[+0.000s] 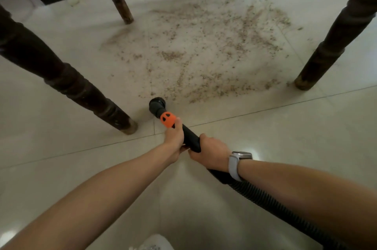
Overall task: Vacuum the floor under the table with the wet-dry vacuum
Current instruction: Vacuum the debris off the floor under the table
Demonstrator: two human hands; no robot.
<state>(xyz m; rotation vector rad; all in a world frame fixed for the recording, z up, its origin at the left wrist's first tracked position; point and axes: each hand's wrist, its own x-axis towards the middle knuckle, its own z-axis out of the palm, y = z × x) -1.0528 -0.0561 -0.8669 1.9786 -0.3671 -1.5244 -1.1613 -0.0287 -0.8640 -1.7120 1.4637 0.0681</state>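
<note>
- Tiled floor [265, 127] holds debris [214, 49] at twelve o'clock, between the bench legs.
- Your left hand [173, 135] and right hand [212, 153] both grip the wand [190, 137]; nozzle [156, 105] touches the debris's near edge.
- Sweep forward slowly, overlapping passes.

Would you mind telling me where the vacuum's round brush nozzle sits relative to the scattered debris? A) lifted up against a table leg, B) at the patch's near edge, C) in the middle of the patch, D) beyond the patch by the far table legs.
B: the brush nozzle sits at the near edge of the debris, which spreads away from it between the table legs.
</note>
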